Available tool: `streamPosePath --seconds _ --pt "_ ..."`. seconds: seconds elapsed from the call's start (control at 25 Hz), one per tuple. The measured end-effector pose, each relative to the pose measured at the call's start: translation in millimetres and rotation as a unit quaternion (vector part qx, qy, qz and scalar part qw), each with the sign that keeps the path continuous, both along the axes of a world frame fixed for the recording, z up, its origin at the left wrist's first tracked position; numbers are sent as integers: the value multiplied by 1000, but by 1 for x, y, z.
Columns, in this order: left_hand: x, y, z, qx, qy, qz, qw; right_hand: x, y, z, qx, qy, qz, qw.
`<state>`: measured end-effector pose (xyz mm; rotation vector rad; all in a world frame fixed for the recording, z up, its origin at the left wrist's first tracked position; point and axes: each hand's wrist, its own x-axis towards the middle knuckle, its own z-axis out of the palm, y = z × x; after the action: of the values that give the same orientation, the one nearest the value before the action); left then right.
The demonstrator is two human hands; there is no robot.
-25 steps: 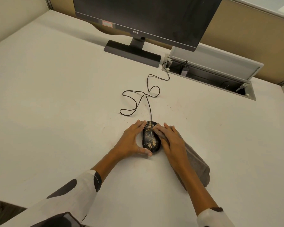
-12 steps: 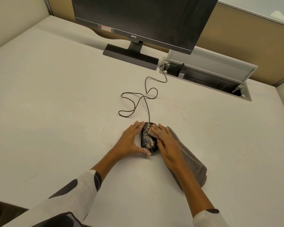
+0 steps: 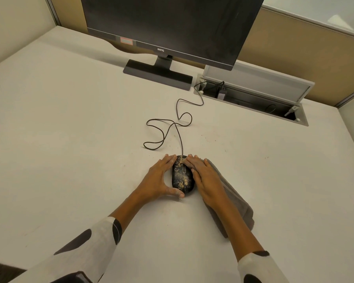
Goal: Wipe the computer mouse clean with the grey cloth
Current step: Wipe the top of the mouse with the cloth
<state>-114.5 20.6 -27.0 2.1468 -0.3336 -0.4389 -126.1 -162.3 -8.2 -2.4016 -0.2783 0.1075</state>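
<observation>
A black computer mouse [image 3: 182,176], speckled with tan dust, lies on the white desk [image 3: 70,139]. My left hand [image 3: 159,179] cups its left side, thumb at the near end and fingers along the far left edge. My right hand [image 3: 204,176] lies flat on the grey cloth [image 3: 235,203] and presses it against the mouse's right side, fingertips on the front right button. Most of the cloth trails back under my right forearm.
The mouse cable [image 3: 168,129] loops across the desk to an open cable tray [image 3: 253,99] at the back right. A dark monitor [image 3: 172,27] on its stand [image 3: 157,73] sits behind. Partition walls [image 3: 294,58] border the desk.
My right hand with the cloth has slid slightly along the mouse's right side toward its front. The left hand keeps its hold, and the camera has shifted a little.
</observation>
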Motion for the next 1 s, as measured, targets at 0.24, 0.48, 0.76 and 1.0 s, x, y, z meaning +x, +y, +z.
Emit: streamPosePath --seconds 0.24,0.48,0.76,1.0 --pt "0 -1 0 1 -7 5 1000 10 8 0 6 -12 -13 1000" --pt "0 -3 1 6 -7 3 1000 -31 6 1 34 -49 7 998" --pt "0 -2 3 3 7 4 1000 -45 -2 -3 19 -49 28 998" --pt "0 -1 1 -8 9 10 1000 10 1 9 1 20 11 1000"
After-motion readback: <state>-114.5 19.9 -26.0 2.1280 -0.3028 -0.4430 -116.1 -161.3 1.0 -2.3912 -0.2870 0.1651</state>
